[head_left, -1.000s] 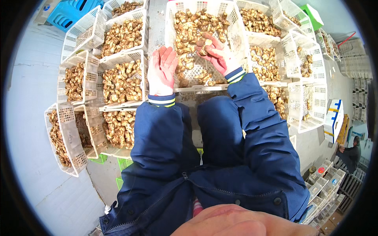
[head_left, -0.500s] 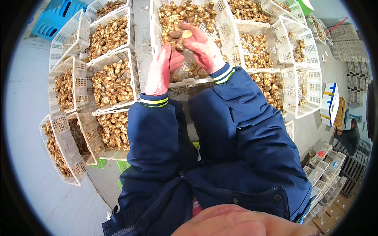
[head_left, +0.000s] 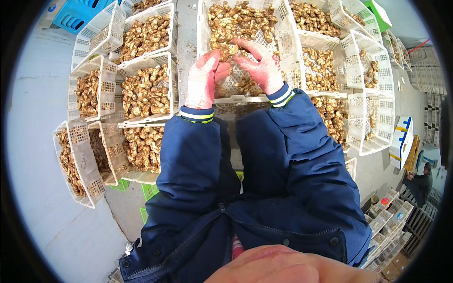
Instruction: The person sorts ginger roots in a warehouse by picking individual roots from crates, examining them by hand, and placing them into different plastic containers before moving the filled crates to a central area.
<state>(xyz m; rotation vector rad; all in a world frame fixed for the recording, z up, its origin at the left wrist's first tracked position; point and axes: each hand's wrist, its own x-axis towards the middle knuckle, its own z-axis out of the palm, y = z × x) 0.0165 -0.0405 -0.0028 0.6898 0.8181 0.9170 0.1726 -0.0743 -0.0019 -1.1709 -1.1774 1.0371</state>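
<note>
Both hands wear white gloves stained pink, over the near end of a white plastic crate (head_left: 245, 99) that holds brown mushrooms. A thick-stemmed brown mushroom (head_left: 225, 52) sits between the hands. My left hand (head_left: 204, 78) grips it from the left, its thumb up beside it and its fingers curled behind. From the right, my right hand (head_left: 262, 66) has its index finger at the top and its thumb lower down, closed round the mushroom's end. Loose mushrooms (head_left: 240, 21) fill the crate's far part, and fewer lie on the mesh bottom below my hands.
More white crates of mushrooms stand left (head_left: 146, 89) and right (head_left: 321, 68). Two crates at the right (head_left: 370, 113) hold only a few. A blue plastic stool (head_left: 78, 16) is at the far left. Another person (head_left: 420, 181) is at the far right, near stacked crates (head_left: 389, 221).
The view has shifted, so the crates appear farther right. My hands have lowered slightly towards the crate, and the mushroom has turned so its pale end no longer shows.
</note>
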